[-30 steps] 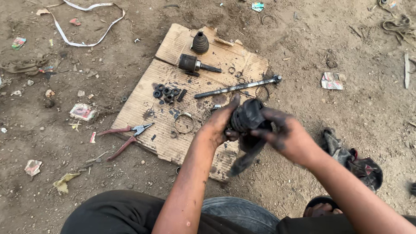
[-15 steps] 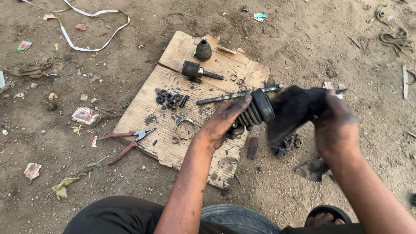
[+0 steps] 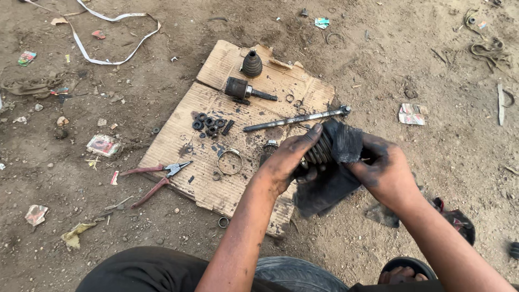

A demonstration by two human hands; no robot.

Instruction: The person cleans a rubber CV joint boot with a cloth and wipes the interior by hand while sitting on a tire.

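- A sheet of cardboard (image 3: 178, 140) is laid on the dirt ground (image 3: 81, 108), and the dismantled parts are spread over it.
- A dark greasy rag (image 3: 324, 189) is held over the near right corner of the cardboard; it is draped under and round a ribbed rubber boot (image 3: 320, 151), so the step in hand is judged to be the wiping of grease off that boot.
- The left hand (image 3: 289, 159) is closed round the boot's near end, thumb laid along the ribs.
- The right hand (image 3: 381, 170) is clamped on the rag where it is folded over the boot's far end.
- A long steel shaft (image 3: 294, 119) is lying just beyond the hands, apart from them.
- A joint housing with stub (image 3: 243, 89) and a second, cone-shaped boot (image 3: 252, 64) are set at the far edge.
- Red-handled pliers (image 3: 157, 176) lie half off the left edge.
- A metal clamp ring (image 3: 230, 161) and a cluster of small black rings (image 3: 211, 123) are left untouched.
- For the next move, a firm hold by the left hand is called for while the rag is turned about the ribs, since grease would be lodged in the grooves.
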